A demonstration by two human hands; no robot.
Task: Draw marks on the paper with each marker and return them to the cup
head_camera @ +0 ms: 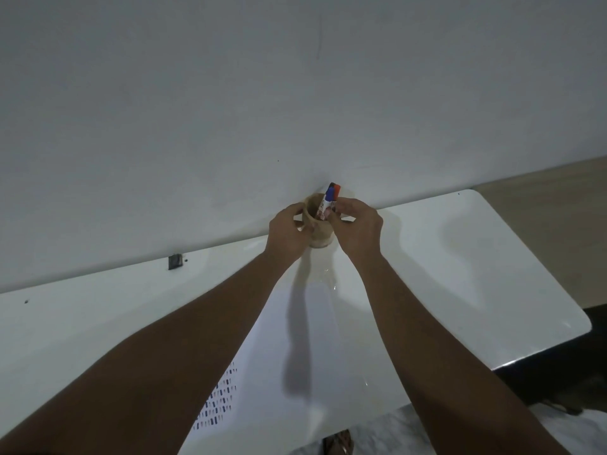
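Note:
A tan cup (320, 236) stands at the far edge of the white table (460, 274), against the wall. My left hand (289, 234) wraps around the cup's left side and handle. Markers (330, 200) with blue, red and black caps stick up out of the cup. My right hand (356, 226) pinches the markers' barrels just above the rim. A white sheet of paper (295, 356) lies on the table between my forearms, with rows of short coloured marks near its lower left part.
A grey wall rises straight behind the table. A small dark block (175, 261) sits at the table's back edge to the left. The table's rounded right corner ends over dark floor. A sandal (338, 444) shows at the bottom.

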